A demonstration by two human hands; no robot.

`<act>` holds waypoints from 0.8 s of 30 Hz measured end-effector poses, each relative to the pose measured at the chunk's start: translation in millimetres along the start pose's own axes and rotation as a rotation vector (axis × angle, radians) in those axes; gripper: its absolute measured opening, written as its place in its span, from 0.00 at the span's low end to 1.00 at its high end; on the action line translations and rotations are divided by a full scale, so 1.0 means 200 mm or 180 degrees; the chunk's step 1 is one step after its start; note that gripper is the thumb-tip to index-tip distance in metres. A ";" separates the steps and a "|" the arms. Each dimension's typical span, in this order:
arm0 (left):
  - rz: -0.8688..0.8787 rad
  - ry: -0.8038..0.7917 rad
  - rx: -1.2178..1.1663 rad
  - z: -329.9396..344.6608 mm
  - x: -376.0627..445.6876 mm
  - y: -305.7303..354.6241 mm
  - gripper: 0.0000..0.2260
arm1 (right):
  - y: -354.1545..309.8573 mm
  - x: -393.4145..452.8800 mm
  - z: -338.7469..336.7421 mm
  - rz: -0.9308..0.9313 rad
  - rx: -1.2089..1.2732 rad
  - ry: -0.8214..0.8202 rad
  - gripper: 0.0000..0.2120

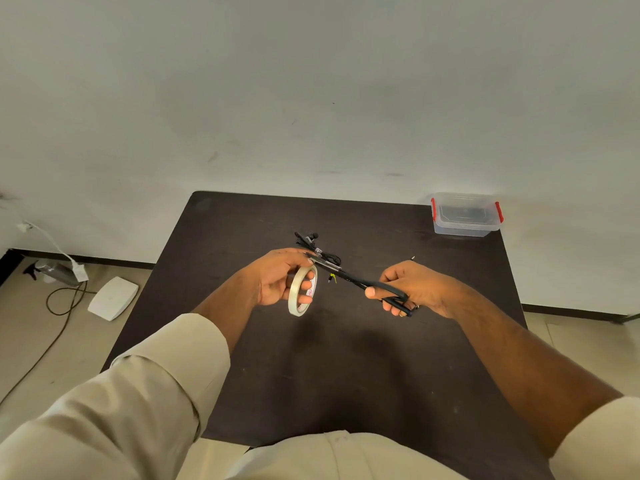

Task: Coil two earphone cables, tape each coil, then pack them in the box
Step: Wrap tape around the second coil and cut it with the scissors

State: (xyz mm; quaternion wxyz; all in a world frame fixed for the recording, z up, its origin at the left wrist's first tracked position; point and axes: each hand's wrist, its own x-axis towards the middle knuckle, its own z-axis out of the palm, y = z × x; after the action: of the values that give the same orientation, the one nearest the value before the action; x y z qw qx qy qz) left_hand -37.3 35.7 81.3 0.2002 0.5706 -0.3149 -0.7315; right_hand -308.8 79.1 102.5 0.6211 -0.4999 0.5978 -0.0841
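Big dark table first, matte w/ a few scuffs, pushed up against a pale wall, so all the work sits right in front of the person. Far right corner: the box, clear plastic, rectangular, red clips at both ends, lid looks on, parked well apart from the hands, prob waiting for the packing step. Off the table on the floor at left, a white flat gadget & a dark cord, not part of this.

Now the hands, held up over mid-table. Left hand has fingers hooked thru the tape roll, a thin pale ring w/ a bit of pink print inside; thumb & forefinger seem to pinch the pulled end up top, keeping it taut for a cut, I'd say. Right hand is clenched round the black handles of the scissors, thumb on top, blades aimed left at the tape end near the left fingertips. Blades parted or closed? Can't tell.

Smallest: earphone cables, thin black wire in a loose bundle on the table just behind the left hand, buds at the far end. Whether coiled or taped, too small to tell. A tiny yellowish bit shows under the blades, unclear what
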 end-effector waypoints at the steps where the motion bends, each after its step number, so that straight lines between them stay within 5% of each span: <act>1: -0.0011 0.0002 0.0025 0.00 0.00 0.00 0.09 | 0.00 0.00 -0.01 -0.0015 -0.0001 0.0005 0.26; 9: 0.0003 -0.0099 0.0042 0.00 0.00 0.01 0.12 | 0.02 0.02 -0.03 -0.0028 -0.0070 0.0019 0.37; 24: 0.0052 -0.0110 -0.0073 0.02 0.02 0.00 0.13 | 0.05 0.03 -0.03 0.0063 -0.0097 0.0184 0.10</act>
State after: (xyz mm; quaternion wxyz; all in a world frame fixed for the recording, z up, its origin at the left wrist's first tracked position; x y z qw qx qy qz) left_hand -42.6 34.8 79.2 0.2072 0.5529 -0.3146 -0.7432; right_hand -317.2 76.1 91.6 0.5966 -0.5007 0.6216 -0.0833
